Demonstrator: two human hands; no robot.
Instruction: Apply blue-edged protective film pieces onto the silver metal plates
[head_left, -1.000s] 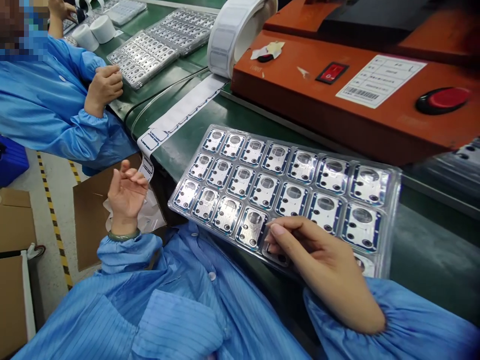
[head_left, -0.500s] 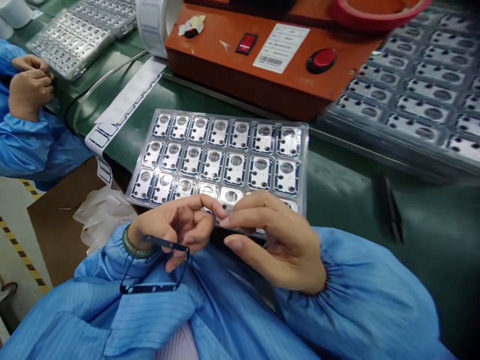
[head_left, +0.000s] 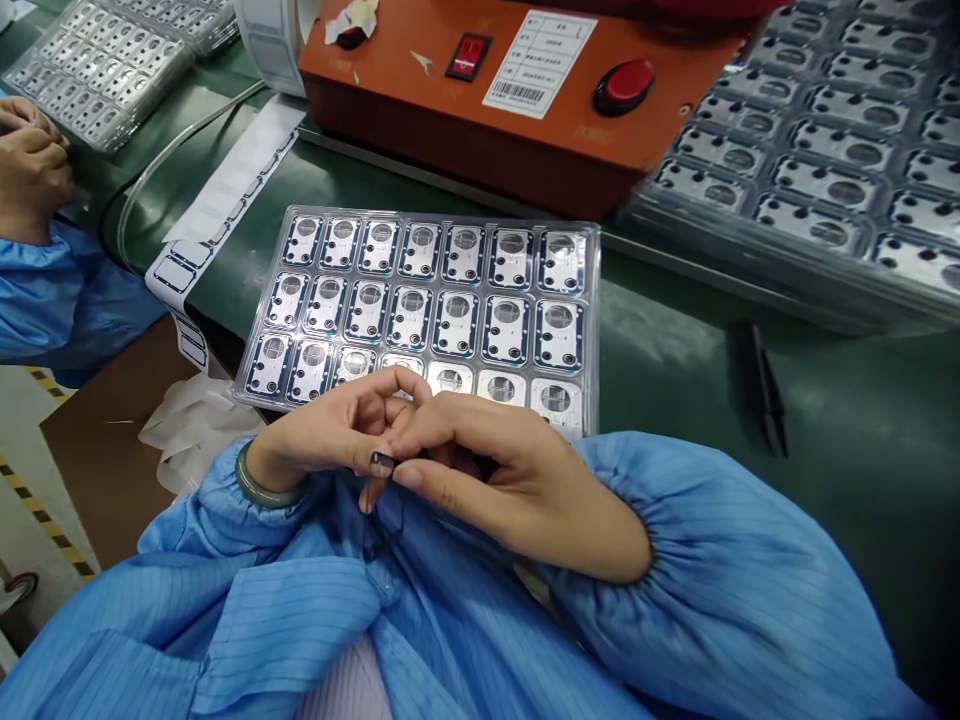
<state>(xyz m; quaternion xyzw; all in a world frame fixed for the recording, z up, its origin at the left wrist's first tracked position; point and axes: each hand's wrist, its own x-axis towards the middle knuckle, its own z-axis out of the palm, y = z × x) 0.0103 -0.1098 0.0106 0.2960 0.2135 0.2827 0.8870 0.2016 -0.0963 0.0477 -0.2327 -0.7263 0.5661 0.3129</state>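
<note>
A transparent blister tray [head_left: 592,330] lies on the green bench in front of me, holding rows of metal parts with blue-black borders. Three parts at the bottom right [head_left: 501,387] show no dark border. My left hand [head_left: 330,430] and my right hand [head_left: 480,470] meet just over the tray's near edge. Their fingertips pinch a thin black frame [head_left: 382,460], and most of it is hidden by my fingers or blends into my sleeve. Steel tweezers [head_left: 765,395] lie on the bench to the right, out of reach of neither hand's fingers.
An orange machine [head_left: 465,90] with a red switch stands ahead, beside a label roll [head_left: 270,45] and its strip [head_left: 225,180]. Stacked trays [head_left: 810,150] sit to the right. A co-worker's hand [head_left: 30,165] rests at the left, near more trays [head_left: 97,75].
My right hand has left the tray. The black frame, which hung open from my left hand, is now pinched small between both hands' fingertips. The view has tilted slightly.
</note>
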